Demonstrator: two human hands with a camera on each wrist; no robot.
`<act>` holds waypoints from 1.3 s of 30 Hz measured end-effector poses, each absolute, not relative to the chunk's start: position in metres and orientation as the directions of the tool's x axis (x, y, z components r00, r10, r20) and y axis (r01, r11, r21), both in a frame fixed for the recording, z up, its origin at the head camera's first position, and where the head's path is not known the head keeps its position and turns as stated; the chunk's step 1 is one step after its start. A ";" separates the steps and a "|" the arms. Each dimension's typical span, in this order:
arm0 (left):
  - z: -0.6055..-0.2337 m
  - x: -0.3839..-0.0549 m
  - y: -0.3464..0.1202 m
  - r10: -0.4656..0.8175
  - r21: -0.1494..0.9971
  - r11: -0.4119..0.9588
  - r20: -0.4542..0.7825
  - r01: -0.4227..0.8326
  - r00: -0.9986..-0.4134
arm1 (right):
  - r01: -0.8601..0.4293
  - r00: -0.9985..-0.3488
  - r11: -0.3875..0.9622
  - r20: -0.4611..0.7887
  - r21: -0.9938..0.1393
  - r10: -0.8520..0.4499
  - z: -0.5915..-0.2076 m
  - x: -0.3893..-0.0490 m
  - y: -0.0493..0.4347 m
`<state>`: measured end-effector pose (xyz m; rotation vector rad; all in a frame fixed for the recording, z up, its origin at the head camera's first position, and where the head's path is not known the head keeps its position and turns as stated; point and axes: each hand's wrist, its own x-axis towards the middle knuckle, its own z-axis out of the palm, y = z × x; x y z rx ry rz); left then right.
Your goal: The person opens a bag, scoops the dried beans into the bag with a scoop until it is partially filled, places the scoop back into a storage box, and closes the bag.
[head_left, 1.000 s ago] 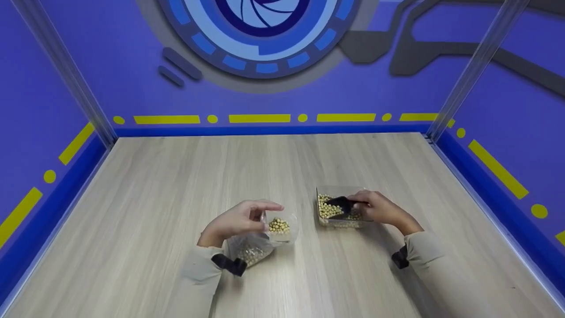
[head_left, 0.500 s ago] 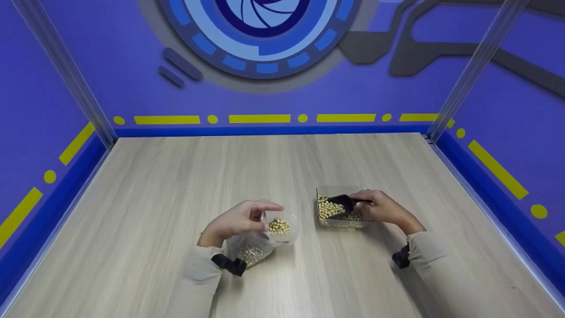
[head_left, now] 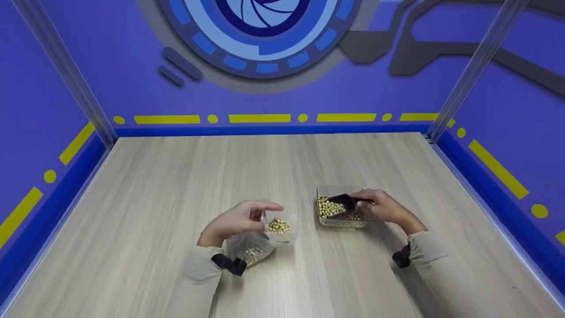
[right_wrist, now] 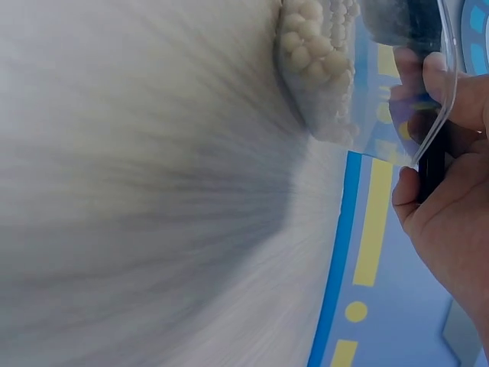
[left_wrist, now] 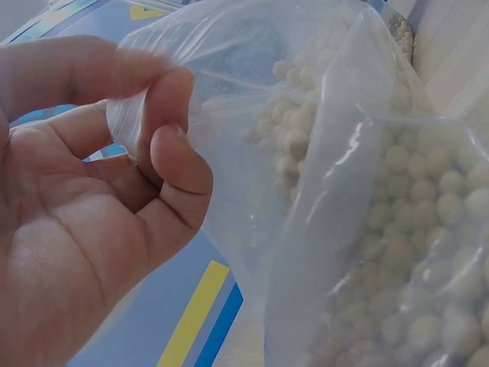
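Note:
My left hand [head_left: 236, 220] pinches the rim of a clear plastic bag [head_left: 287, 240], holding its mouth spread. Round pale-yellow beans, like soybeans, show through the opening and fill the bag's lower part, seen close up in the left wrist view as beans [left_wrist: 420, 191] behind plastic. My right hand [head_left: 385, 208] grips the handle of a black scoop [head_left: 348, 202]. The scoop sits inside a clear rectangular box [head_left: 318, 221], and beans [head_left: 330, 208] lie in its front and around it. From the right wrist view, the handle [right_wrist: 432, 164] runs between fingers and palm, partly behind the box's wall.
The bag and the box stand apart on a wood-grain table [head_left: 220, 168], bag to the left, box to the right. Blue panels [head_left: 265, 101] with yellow markings enclose the back and both sides. Metal posts [head_left: 474, 70] rise at the rear corners.
The scoop has levelled out in the box and more beans now show in its front. My right hand has shifted slightly right. My left hand and the bag look unmoved.

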<state>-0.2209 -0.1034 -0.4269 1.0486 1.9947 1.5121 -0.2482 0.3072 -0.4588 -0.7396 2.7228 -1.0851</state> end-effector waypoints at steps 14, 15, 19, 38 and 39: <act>-0.427 -0.221 -0.102 0.761 0.947 0.139 0.085 0.290 -0.643 | -0.413 -0.856 0.611 0.058 -0.675 -0.514 -0.455 -0.246 0.302; -0.427 -0.221 -0.102 0.760 0.947 0.140 0.083 0.287 -0.644 | -0.417 -0.854 0.611 0.061 -0.673 -0.516 -0.455 -0.246 0.302; -0.428 -0.221 -0.102 0.757 0.945 0.149 0.080 0.290 -0.648 | -0.403 -0.858 0.611 0.049 -0.681 -0.511 -0.454 -0.246 0.302; -0.426 -0.220 -0.102 0.764 0.952 0.128 0.083 0.277 -0.639 | -0.309 -0.888 0.594 0.002 -0.743 -0.460 -0.455 -0.245 0.311; -0.427 -0.220 -0.102 0.765 0.952 0.128 0.082 0.276 -0.639 | -0.308 -0.888 0.590 0.004 -0.747 -0.459 -0.455 -0.246 0.312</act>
